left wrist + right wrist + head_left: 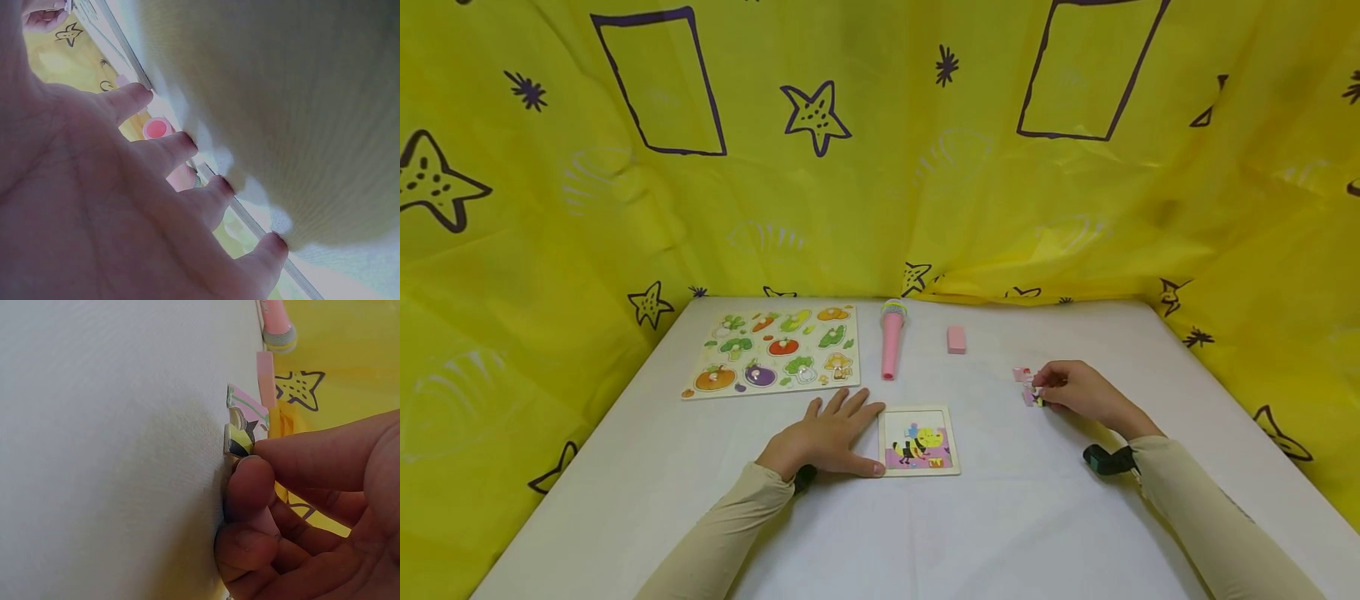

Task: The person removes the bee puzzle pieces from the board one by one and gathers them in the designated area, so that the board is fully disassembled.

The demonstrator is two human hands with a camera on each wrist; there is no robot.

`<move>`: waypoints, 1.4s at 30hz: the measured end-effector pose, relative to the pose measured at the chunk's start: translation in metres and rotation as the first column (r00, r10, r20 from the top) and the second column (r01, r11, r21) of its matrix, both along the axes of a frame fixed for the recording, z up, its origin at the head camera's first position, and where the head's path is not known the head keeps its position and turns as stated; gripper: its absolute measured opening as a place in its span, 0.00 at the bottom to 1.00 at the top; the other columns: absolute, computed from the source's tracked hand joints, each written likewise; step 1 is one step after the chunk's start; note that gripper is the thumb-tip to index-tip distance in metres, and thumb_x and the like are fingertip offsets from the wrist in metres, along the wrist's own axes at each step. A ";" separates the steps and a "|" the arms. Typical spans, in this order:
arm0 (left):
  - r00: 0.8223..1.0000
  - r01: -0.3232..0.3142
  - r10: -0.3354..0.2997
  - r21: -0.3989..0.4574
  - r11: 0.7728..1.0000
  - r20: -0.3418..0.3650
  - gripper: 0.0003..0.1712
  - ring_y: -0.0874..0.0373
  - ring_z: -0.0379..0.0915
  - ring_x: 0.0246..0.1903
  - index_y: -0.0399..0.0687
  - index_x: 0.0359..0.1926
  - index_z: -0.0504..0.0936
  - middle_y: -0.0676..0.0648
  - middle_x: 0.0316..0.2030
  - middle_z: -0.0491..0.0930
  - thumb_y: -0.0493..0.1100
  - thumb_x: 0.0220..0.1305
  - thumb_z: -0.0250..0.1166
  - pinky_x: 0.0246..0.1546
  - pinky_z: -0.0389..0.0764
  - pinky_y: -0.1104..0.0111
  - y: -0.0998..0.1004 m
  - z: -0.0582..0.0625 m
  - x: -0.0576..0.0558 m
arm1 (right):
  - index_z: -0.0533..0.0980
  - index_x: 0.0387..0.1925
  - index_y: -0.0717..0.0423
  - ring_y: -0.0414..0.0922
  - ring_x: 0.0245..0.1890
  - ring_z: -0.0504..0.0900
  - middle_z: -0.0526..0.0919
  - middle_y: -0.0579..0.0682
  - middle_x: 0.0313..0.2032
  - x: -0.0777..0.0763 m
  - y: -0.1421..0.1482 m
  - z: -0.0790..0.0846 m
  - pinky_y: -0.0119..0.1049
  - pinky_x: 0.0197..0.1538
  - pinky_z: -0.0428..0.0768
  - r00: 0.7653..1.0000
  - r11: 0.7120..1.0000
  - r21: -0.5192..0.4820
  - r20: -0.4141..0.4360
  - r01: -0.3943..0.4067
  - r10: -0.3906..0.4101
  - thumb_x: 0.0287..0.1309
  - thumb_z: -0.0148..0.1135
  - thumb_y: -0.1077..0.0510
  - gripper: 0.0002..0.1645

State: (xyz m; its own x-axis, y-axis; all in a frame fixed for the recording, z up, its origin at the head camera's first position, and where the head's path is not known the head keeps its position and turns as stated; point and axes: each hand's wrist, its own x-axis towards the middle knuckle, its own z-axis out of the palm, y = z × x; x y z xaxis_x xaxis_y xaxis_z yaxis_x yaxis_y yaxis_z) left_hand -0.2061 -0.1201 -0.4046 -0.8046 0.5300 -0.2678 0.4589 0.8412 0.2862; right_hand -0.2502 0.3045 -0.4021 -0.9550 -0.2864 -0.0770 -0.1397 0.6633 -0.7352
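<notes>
A square puzzle tray (953, 454) with a partly assembled bee picture lies flat in the middle of the table. Fingers spread, my left hand (829, 433) rests at its left side, thumb and index fingertip right at the tray's edge. To the right, my right hand (1078, 396) pinches a small yellow-and-black jigsaw piece (239, 440) between thumb and index finger, low over the table. Other loose jigsaw pieces (1022, 374) lie beside those fingertips; a pink one (247, 405) with a green line shows just beyond the pinched piece.
A vegetable peg puzzle board (816, 379) lies at the back left. Next to it are a pink toy microphone (891, 343) and a small pink block (956, 340). A yellow patterned curtain (865, 208) hangs behind the white table (1000, 533).
</notes>
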 end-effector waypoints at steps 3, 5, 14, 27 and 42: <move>1.000 -0.003 0.003 0.007 1.000 0.003 0.58 0.36 0.36 0.83 0.54 0.85 0.57 0.40 0.85 0.47 0.71 0.64 0.72 0.75 0.44 0.32 0.000 0.001 0.000 | 0.81 0.47 0.67 0.49 0.36 0.77 0.81 0.54 0.39 -0.001 0.000 0.001 0.33 0.37 0.81 1.000 1.000 0.013 -0.005 -0.002 0.002 0.70 0.64 0.67 0.07; 1.000 -0.005 0.005 0.008 1.000 0.002 0.58 0.36 0.37 0.83 0.54 0.85 0.57 0.40 0.85 0.47 0.71 0.64 0.72 0.75 0.44 0.32 0.000 0.001 0.000 | 0.81 0.46 0.67 0.48 0.36 0.77 0.82 0.54 0.38 -0.001 -0.001 0.002 0.34 0.37 0.80 1.000 1.000 0.022 -0.008 -0.002 0.002 0.70 0.65 0.67 0.07; 1.000 -0.001 0.001 -0.004 1.000 -0.006 0.58 0.37 0.36 0.83 0.56 0.85 0.57 0.42 0.85 0.46 0.72 0.64 0.71 0.75 0.43 0.32 -0.001 0.000 -0.002 | 0.81 0.46 0.66 0.49 0.36 0.77 0.82 0.54 0.38 -0.007 -0.004 0.004 0.36 0.38 0.80 1.000 0.998 0.061 -0.013 -0.010 0.011 0.70 0.65 0.66 0.07; 1.000 -0.006 0.006 0.015 1.000 0.005 0.57 0.36 0.36 0.83 0.55 0.85 0.58 0.40 0.85 0.47 0.70 0.64 0.72 0.75 0.43 0.32 -0.001 0.005 0.001 | 0.80 0.45 0.67 0.48 0.32 0.77 0.79 0.52 0.34 -0.009 -0.006 0.009 0.36 0.36 0.77 0.999 0.996 0.067 0.001 -0.053 0.053 0.68 0.63 0.69 0.07; 1.000 -0.001 0.001 0.020 1.000 0.003 0.58 0.37 0.37 0.83 0.55 0.85 0.58 0.41 0.85 0.47 0.70 0.64 0.72 0.76 0.44 0.32 0.000 0.003 0.003 | 0.81 0.46 0.65 0.48 0.32 0.76 0.81 0.51 0.33 -0.009 -0.011 0.010 0.39 0.36 0.77 1.000 0.994 0.108 -0.014 -0.022 0.023 0.75 0.64 0.59 0.10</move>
State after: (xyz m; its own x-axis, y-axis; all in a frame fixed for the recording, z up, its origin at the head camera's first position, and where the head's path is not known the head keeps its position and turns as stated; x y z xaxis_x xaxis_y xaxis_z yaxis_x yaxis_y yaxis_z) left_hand -0.2027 -0.1202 -0.4019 -0.8044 0.5346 -0.2590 0.4573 0.8356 0.3044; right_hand -0.2594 0.2938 -0.3922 -0.9496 -0.2988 -0.0942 -0.1660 0.7349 -0.6575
